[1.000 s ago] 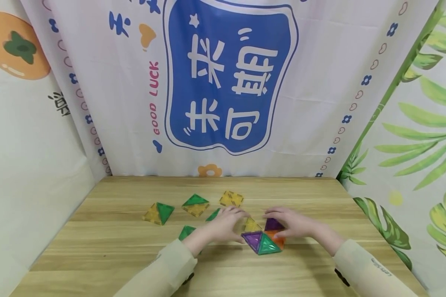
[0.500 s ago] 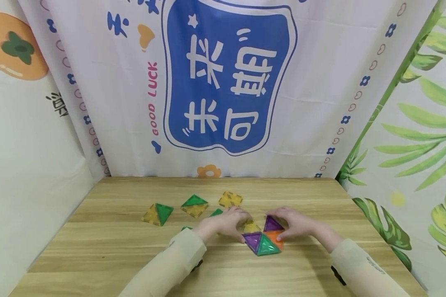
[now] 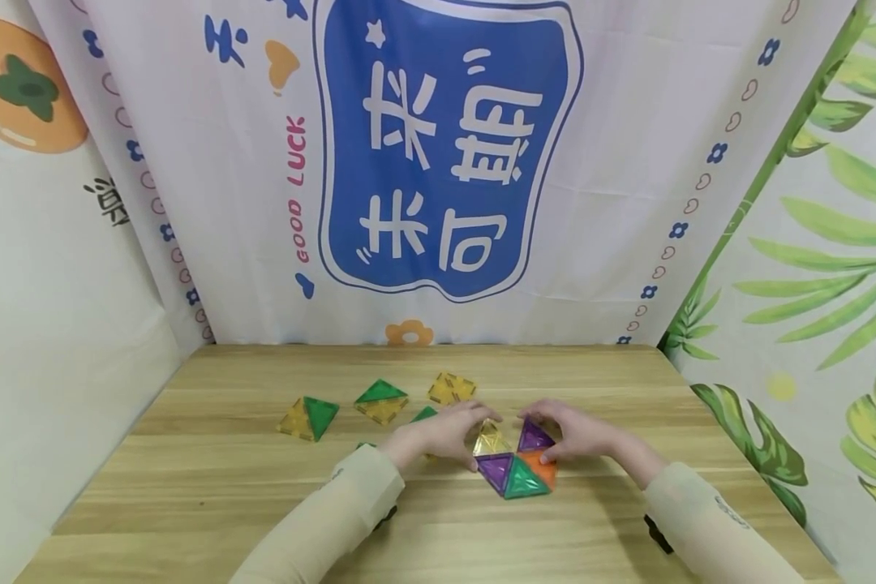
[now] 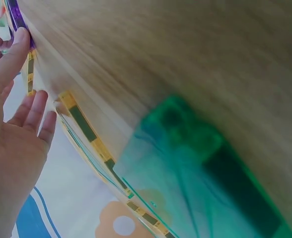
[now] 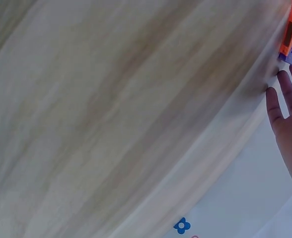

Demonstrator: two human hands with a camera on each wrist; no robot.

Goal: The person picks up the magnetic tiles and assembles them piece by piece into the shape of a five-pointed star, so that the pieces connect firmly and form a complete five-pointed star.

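Note:
Translucent magnetic tiles lie as a fan of triangles between both hands: yellow [image 3: 491, 442], purple [image 3: 493, 472], green [image 3: 527, 480], orange [image 3: 538, 465] and a second purple one [image 3: 533, 436]. My left hand [image 3: 447, 435] borders the fan's left side, its thumb at the left purple tile and its fingers near the yellow tile. On the other side, my right hand [image 3: 582, 430] has its thumb on the orange tile and its fingertips by the upper purple tile. Both wrist views show fairly straight, relaxed fingers. The left hand partly hides other green tiles behind it.
Behind and left of the hands lie a yellow-and-green pair [image 3: 309, 418], another green-and-yellow pair [image 3: 381, 401] and yellow tiles [image 3: 452, 388]. A green tile [image 3: 424, 414] peeks out past the left hand. The wooden table [image 3: 190, 503] ends at a printed cloth [image 3: 263, 316].
My left hand has moved slightly right and in against the fan, its forearm covering more of a green tile. Between its fingers the yellow tile shows more fully. My right hand has barely shifted.

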